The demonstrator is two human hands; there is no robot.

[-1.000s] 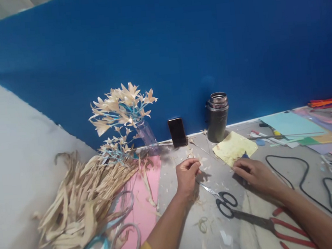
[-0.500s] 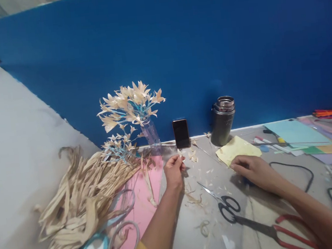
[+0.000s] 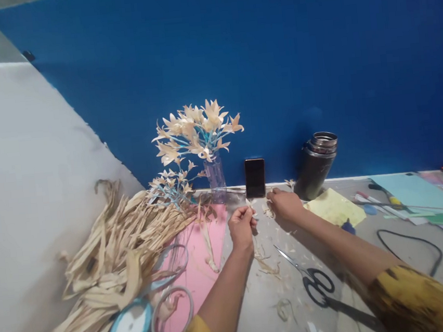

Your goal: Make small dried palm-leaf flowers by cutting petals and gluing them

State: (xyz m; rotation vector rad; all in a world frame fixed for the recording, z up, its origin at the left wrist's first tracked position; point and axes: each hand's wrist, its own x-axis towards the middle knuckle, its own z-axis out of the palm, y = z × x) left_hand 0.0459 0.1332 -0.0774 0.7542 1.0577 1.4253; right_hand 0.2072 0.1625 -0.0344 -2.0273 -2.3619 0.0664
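Near the middle of the table, my left hand (image 3: 242,227) is closed in a pinch on a small cream petal piece (image 3: 249,203), its tip showing above the fingers. My right hand (image 3: 287,206) is at a little pile of cream petals (image 3: 267,209) in front of the phone (image 3: 254,178). Its fingers are bent together, and what they hold, if anything, is hidden. Below the hands lie black-handled scissors (image 3: 318,286), blades slightly apart. Behind my left hand, cream flowers (image 3: 198,126) on blue stems stand in a clear bottle (image 3: 215,179).
Dried husks (image 3: 124,253) heap at left beside pink paper (image 3: 214,234), a blue-rimmed ribbon spool (image 3: 129,329) and a tape roll (image 3: 191,315). A dark flask (image 3: 316,167) stands by the blue partition (image 3: 259,68). Yellow paper (image 3: 335,207) and a black cable (image 3: 412,241) lie at right.
My right hand has moved left from beside the yellow paper to the petal pile. My left hand keeps its pinch. The view has shifted, so things appear farther right.
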